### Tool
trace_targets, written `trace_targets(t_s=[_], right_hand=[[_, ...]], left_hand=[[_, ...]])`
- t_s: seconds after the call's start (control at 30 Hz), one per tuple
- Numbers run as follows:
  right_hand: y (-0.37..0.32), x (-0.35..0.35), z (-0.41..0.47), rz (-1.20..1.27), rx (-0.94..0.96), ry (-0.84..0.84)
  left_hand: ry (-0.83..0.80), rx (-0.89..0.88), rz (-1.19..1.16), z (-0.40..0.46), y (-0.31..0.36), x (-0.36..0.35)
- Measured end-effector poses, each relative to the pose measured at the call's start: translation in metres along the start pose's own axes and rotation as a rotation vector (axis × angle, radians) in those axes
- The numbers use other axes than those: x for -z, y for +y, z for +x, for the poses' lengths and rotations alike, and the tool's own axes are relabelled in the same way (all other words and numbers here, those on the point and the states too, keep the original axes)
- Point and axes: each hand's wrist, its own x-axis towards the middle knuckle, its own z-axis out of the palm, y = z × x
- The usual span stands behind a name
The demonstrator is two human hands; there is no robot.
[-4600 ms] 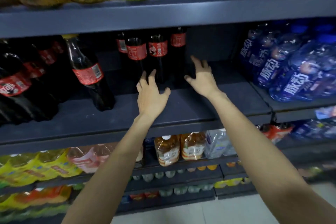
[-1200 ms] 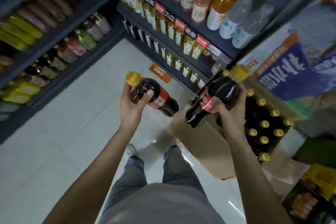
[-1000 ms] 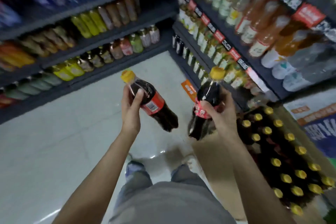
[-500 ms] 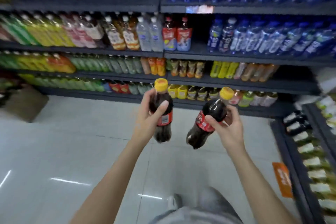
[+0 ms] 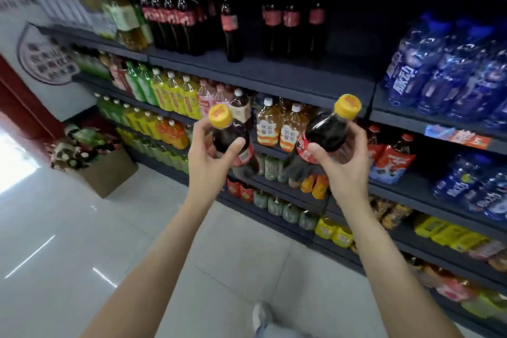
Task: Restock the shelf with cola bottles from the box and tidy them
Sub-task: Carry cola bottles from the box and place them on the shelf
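My left hand [image 5: 210, 160] grips a dark cola bottle [image 5: 229, 136] with a yellow cap and red label, held upright at chest height. My right hand [image 5: 344, 166] grips a second cola bottle [image 5: 326, 132], tilted with its yellow cap up and to the right. Both bottles hang in the aisle in front of the shelving. Higher up, the dark cola shelf [image 5: 301, 74] carries a row of cola bottles [image 5: 175, 18] at its left, a single one [image 5: 233, 25] in the middle and three more [image 5: 292, 26] toward the back. The box is out of view.
Blue drink bottles [image 5: 444, 68] fill the shelf to the right of the cola. Lower shelves hold tea, juice and green bottles [image 5: 277, 126]. A cardboard box [image 5: 107, 170] of goods stands on the white tiled floor at left. My shoe [image 5: 260, 315] shows at the bottom.
I have turned from the box toward the cola shelving, which is now closer and higher in view. Both hands still hold their bottles, raised slightly.
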Motion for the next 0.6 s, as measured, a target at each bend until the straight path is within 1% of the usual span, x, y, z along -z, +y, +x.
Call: trace_targets(t_s=[0.13, 0.3, 0.47, 0.6], right_hand=[[0.006, -0.06, 0.087, 0.045, 0.125, -0.01], [0.024, -0.134, 0.186, 0.062, 0.172, -0.012], [0.055, -0.203, 0.264, -0.051, 0.178, 0.056], [0.08, -0.249, 0.313, -0.124, 0.126, 0.122]], left_hand=[[0.086, -0.105, 0.02, 0.088, -0.027, 0.008], [0.166, -0.109, -0.019, 0.189, -0.069, 0.016], [0.116, -0.128, -0.017, 0.293, -0.132, 0.021], [0.057, -0.116, -0.062, 0.368, -0.176, 0.017]])
